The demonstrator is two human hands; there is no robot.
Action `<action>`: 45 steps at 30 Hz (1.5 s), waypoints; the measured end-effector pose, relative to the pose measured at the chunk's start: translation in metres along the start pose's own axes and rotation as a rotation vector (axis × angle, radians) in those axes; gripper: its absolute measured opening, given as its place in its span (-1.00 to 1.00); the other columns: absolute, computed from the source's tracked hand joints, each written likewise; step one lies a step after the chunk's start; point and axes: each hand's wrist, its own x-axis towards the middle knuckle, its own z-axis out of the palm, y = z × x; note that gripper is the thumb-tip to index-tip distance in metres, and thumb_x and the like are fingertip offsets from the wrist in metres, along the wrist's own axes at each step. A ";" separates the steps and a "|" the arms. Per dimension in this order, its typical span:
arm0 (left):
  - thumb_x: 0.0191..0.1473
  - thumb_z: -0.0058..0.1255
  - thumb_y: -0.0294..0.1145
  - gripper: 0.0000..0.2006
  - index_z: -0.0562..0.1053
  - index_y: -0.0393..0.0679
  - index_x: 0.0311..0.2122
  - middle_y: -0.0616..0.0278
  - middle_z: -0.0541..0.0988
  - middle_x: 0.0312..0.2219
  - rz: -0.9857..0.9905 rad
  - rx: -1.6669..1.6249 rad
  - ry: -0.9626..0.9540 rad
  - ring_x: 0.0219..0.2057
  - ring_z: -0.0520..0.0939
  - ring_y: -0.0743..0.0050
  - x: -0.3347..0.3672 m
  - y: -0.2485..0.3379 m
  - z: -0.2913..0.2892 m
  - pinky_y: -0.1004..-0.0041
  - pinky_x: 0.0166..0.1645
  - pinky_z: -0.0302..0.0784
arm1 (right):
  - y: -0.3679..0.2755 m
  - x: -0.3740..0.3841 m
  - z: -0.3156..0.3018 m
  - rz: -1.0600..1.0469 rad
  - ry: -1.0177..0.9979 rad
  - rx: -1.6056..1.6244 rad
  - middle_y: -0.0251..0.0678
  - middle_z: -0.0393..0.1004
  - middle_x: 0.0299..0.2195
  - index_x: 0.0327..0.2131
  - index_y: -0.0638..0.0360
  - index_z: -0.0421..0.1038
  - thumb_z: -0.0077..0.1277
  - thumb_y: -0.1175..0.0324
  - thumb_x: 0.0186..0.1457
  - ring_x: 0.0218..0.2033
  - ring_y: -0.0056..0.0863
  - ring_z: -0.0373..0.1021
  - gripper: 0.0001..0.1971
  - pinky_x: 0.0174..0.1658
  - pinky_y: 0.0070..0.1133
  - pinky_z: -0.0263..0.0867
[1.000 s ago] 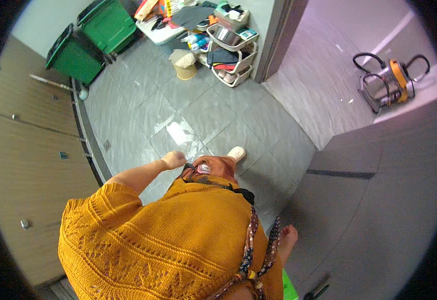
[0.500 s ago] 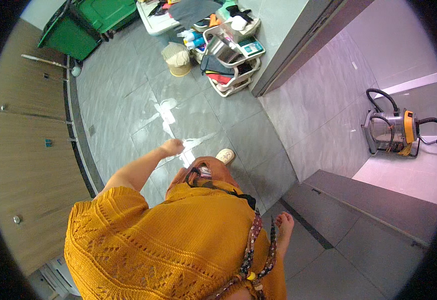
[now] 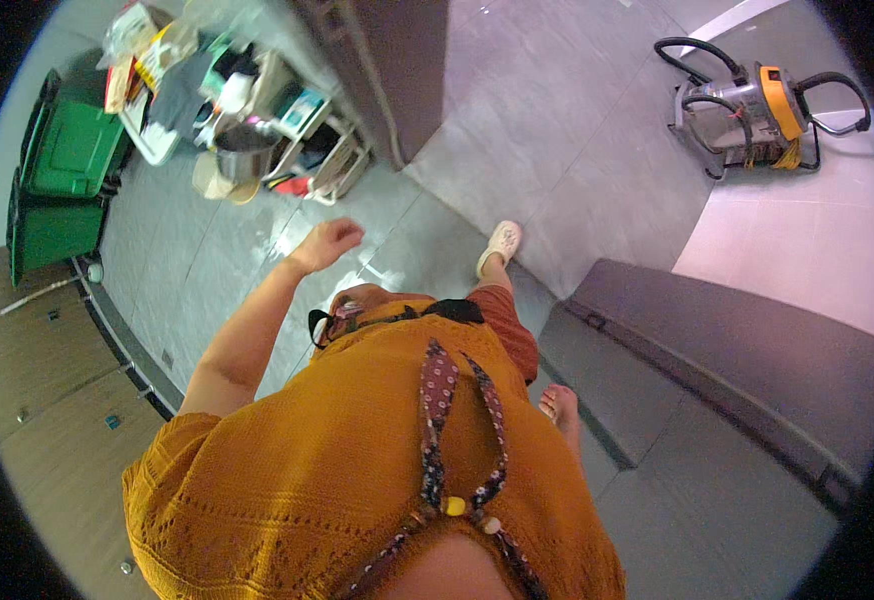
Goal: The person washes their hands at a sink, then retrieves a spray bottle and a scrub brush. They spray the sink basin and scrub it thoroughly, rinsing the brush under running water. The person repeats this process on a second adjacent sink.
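Note:
My left hand [image 3: 328, 245] is held out in front of my body above the grey tiled floor. Its fingers are loosely curled in, and nothing shows in them. Low at my right side hangs my right hand [image 3: 559, 405], its fingers also curled, with nothing seen in it. Neither hand touches anything around it. One foot, in a cream clog [image 3: 500, 247], is stepped forward by the doorway. Beyond my left hand stands a white storage rack [image 3: 342, 165] with a metal pot [image 3: 246, 150] and mixed goods.
Past the doorway, a wet-dry vacuum [image 3: 747, 115] with a black hose stands at the far right. A dark door frame [image 3: 382, 90] and an open grey door [image 3: 717, 310] flank the opening. Green bins [image 3: 62, 190] and wooden cabinets [image 3: 47, 400] line the left.
My view has turned right, toward the doorway; rack and bins now lie farther left. The clogged foot has stepped out ahead. Both hands remain free of objects.

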 end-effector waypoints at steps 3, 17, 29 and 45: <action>-0.03 -0.09 -0.24 -0.73 0.41 -0.22 -0.29 0.13 0.52 -0.44 -0.133 0.163 0.027 -0.37 0.52 0.43 0.021 0.014 0.014 0.47 -0.25 0.39 | -0.066 0.029 -0.020 -0.021 -0.002 0.140 -0.28 0.28 -0.66 -0.52 0.19 0.23 -0.17 0.45 -0.04 -0.68 -0.51 0.23 -0.94 -0.65 -0.56 0.23; -0.05 -0.10 -0.20 -0.72 0.43 -0.23 -0.36 0.28 0.49 -0.52 -0.579 -0.340 0.141 -0.52 0.46 0.58 0.071 0.058 0.035 0.56 -0.47 0.39 | -0.494 0.121 0.055 -0.513 -0.098 -0.100 -0.33 0.31 -0.62 -0.37 0.23 0.27 -0.16 0.43 -0.06 -0.62 -0.58 0.27 -0.86 -0.59 -0.61 0.28; -0.04 -0.10 -0.14 -0.70 0.38 -0.17 -0.32 0.30 0.46 -0.52 -0.469 -0.355 0.057 -0.48 0.46 0.56 0.318 0.083 -0.022 0.54 -0.39 0.38 | -0.592 0.116 0.040 -0.306 -0.036 -0.240 -0.38 0.27 -0.69 -0.51 0.16 0.27 -0.17 0.39 -0.04 -0.65 -0.55 0.25 -0.92 -0.62 -0.58 0.21; -0.02 -0.14 -0.23 -0.79 0.35 -0.16 -0.38 0.31 0.45 -0.54 -0.790 -0.998 0.930 -0.53 0.45 0.58 0.362 0.181 -0.018 0.57 -0.49 0.36 | -0.876 0.324 0.079 -0.201 -0.420 -0.532 -0.30 0.33 -0.67 -0.58 0.16 0.30 -0.17 0.37 -0.09 -0.64 -0.49 0.29 -0.88 -0.57 -0.52 0.25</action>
